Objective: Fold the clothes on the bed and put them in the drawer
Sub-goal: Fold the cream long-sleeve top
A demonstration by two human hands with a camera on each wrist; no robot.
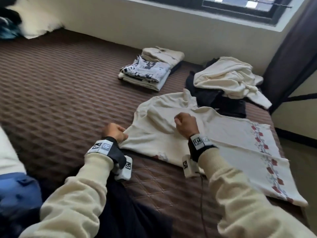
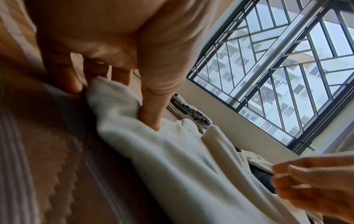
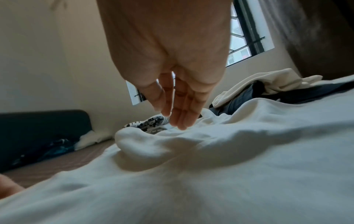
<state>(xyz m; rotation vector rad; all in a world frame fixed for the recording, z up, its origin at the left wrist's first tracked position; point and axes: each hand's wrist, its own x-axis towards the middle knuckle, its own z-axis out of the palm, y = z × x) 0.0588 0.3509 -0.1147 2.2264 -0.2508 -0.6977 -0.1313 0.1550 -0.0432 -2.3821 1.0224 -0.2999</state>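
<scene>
A: Nearest us, what is the left hand (image 1: 114, 132) doing?

B: It pinches a bunched corner of the cream sweater (image 1: 197, 134) at its near-left edge; the left wrist view shows thumb and fingers (image 2: 151, 109) closed on that fabric.

A: And the right hand (image 1: 186, 123)?

B: It hangs over the middle of the sweater, holding nothing. In the right wrist view its fingers (image 3: 182, 115) point down, loosely straight, tips just at the cloth; whether they touch it I cannot tell.

A: How does the sweater lie?

B: Spread on the brown quilted bed (image 1: 60, 100), long axis running from far-left to near-right. The collar points far-left; the floral hem (image 1: 267, 160) lies to the right. The rumpled upper part lies between the two hands, so I judge the left hand is better placed to bring that side over.

A: Beyond that?

B: A folded stack (image 1: 151, 69) far off, and to its right an unfolded heap of cream and dark clothes (image 1: 226, 83). No drawer shows.
</scene>
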